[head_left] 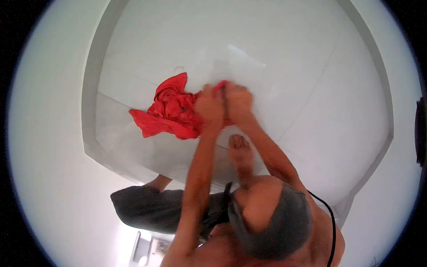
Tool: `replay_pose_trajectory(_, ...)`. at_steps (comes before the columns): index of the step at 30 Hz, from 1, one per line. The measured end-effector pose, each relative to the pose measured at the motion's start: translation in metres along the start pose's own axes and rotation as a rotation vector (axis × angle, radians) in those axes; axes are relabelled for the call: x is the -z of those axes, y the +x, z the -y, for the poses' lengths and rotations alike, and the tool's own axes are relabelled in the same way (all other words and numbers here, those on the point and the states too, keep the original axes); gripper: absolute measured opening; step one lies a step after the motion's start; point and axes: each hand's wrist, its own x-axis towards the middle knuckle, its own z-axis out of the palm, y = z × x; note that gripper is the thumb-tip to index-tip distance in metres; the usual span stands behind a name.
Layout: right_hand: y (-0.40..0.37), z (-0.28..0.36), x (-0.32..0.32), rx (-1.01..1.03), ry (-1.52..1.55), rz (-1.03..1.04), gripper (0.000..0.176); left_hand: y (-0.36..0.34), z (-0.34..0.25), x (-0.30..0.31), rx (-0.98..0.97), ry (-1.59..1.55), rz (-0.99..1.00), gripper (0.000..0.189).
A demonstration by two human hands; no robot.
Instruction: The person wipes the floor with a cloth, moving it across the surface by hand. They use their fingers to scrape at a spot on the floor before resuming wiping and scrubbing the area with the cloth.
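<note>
A crumpled red cloth [173, 109] lies on the pale tiled floor, spread out to the left of both hands. My left hand [209, 106] is closed on the cloth's right part, its fingers blurred. Close beside it on the right, my right hand [238, 101] is also closed on the cloth, with a bit of bright red fabric showing between and above the two fists. A dark strip shows between the hands; I cannot make out what it is.
My bare foot [240, 147] rests on the tiled floor [284, 58] just below the hands. My bent knees in dark grey shorts [147, 209] are at the bottom. Pale walls surround the floor, and a black cable [331, 218] hangs at the lower right.
</note>
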Motion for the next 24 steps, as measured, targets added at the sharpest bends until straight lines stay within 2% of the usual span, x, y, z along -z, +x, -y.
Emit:
replay_pose_trajectory(2,-0.004,0.051,-0.015,0.18,0.02,0.069,0.011,-0.008,0.066,0.014,-0.015,-0.113,-0.176,0.03)
replay_pose_trajectory(5,-0.005,0.058,-0.021,0.235,0.054,0.136,0.009,-0.028,0.076,0.02,0.16,-0.099,-0.2,0.032)
replay_pose_trajectory(6,-0.007,0.05,-0.018,0.242,0.062,0.153,0.008,-0.029,0.07,0.006,0.039,0.055,-0.234,0.024)
replay_pose_trajectory(8,-0.005,-0.002,-0.008,0.146,-0.045,0.08,0.008,-0.022,0.051,-0.056,-0.139,0.025,-0.235,0.02)
replay_pose_trajectory(10,-0.01,-0.069,-0.006,-0.006,-0.096,-0.005,0.008,-0.02,-0.016,-0.079,-0.242,0.045,-0.019,0.013)
replay_pose_trajectory(12,-0.014,-0.089,0.029,-0.168,-0.002,0.038,0.018,-0.024,-0.055,-0.098,-0.317,-0.027,-0.05,0.011)
replay_pose_trajectory(15,-0.006,-0.073,0.022,-0.057,-0.133,-0.012,0.017,-0.005,-0.051,-0.046,-0.152,-0.108,0.228,0.03)
replay_pose_trajectory(16,0.003,-0.058,0.003,0.003,-0.141,-0.004,0.014,0.001,-0.036,-0.052,-0.186,-0.019,-0.006,0.014)
replay_pose_trajectory(17,0.01,-0.044,-0.03,0.076,-0.1,0.061,0.01,0.001,0.002,-0.064,-0.11,-0.048,-0.005,0.027)
replay_pose_trajectory(18,0.018,-0.02,-0.041,0.142,-0.059,0.116,0.007,0.004,0.026,-0.032,-0.047,-0.077,-0.006,0.039)
replay_pose_trajectory(19,0.024,0.011,-0.042,0.204,-0.044,0.137,0.006,0.006,0.046,-0.011,0.031,-0.067,-0.059,0.036)
replay_pose_trajectory(20,0.032,0.037,-0.034,0.267,-0.031,0.149,0.006,0.01,0.063,0.006,0.102,-0.06,-0.117,0.033)
replay_pose_trajectory(22,0.042,0.059,-0.01,0.311,0.222,0.133,0.012,0.012,0.103,0.02,0.025,-0.121,-0.391,0.024)
replay_pose_trajectory(24,0.047,0.058,0.025,0.297,0.562,0.165,0.017,0.022,0.136,0.037,0.11,-0.005,-0.522,0.022)
